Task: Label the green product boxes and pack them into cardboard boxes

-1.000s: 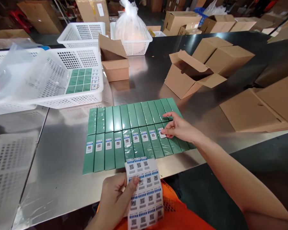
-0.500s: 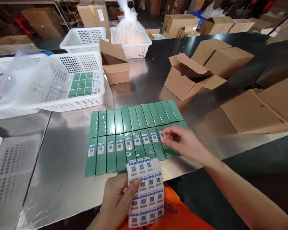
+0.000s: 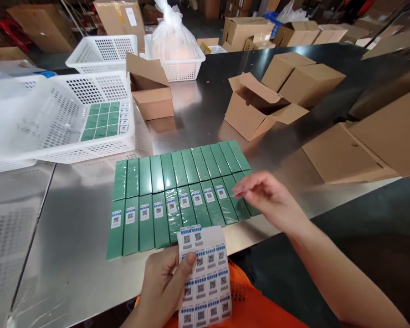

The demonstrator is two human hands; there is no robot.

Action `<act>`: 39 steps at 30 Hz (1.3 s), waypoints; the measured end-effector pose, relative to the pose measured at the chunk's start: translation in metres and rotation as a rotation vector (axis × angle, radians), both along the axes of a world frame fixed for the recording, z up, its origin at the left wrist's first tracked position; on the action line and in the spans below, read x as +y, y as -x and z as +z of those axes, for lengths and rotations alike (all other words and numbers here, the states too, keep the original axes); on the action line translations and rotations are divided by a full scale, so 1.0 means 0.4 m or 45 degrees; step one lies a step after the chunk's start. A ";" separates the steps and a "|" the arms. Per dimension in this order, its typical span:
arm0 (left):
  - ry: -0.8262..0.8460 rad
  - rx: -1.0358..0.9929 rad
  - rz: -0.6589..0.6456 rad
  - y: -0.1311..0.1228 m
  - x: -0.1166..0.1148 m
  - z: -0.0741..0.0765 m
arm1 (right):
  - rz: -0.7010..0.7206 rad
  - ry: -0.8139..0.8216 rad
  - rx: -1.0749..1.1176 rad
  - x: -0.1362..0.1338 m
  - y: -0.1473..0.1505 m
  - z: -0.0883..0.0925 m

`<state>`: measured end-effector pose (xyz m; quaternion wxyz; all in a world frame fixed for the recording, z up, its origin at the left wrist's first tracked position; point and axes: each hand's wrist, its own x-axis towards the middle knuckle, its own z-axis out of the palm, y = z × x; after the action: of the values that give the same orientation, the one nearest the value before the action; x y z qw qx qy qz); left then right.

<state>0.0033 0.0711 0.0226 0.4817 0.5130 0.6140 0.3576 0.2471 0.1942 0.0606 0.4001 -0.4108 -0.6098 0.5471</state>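
Our left hand (image 3: 164,287) pinches the label sheet (image 3: 207,273), thumb pressed on its left edge, at 6 o'clock of the boxes (image 3: 177,182). Our right hand (image 3: 271,202) hovers at the near row's 3 o'clock end, fingers loosely curled, tips too blurred to tell if they pinch anything. We judge the sheet light and floppy, best gripped by an edge.

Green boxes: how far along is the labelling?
Done: the near row of green boxes carries stickers except at its right end. In hand: left hand grips the sticker sheet; right hand hovers over the unlabelled end. Left: those end boxes and the far row, which shows no stickers.
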 end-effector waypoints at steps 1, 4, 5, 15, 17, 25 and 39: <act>0.017 -0.001 0.023 -0.004 -0.001 0.003 | -0.050 0.042 -0.092 0.029 -0.015 0.001; 0.024 0.010 0.015 -0.011 -0.003 0.011 | 0.056 0.239 -0.350 0.109 -0.051 -0.010; 0.020 0.017 0.006 -0.013 -0.004 0.012 | 0.120 0.295 -0.407 0.128 -0.059 -0.017; 0.038 0.023 0.010 -0.016 -0.008 0.011 | 0.132 0.365 -0.674 0.153 -0.048 -0.044; 0.031 0.032 0.010 -0.018 -0.005 0.014 | 0.087 0.278 -0.901 0.158 -0.040 -0.035; -0.039 0.008 -0.152 -0.018 0.005 0.005 | 0.159 0.016 -0.884 0.061 0.005 -0.003; -0.289 0.192 -0.370 -0.013 0.013 -0.029 | -0.193 0.094 -0.010 0.082 -0.050 -0.031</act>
<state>0.0087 0.0765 0.0111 0.4200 0.6726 0.5236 0.3116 0.2672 0.2268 0.0482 0.4226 -0.4724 -0.5578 0.5358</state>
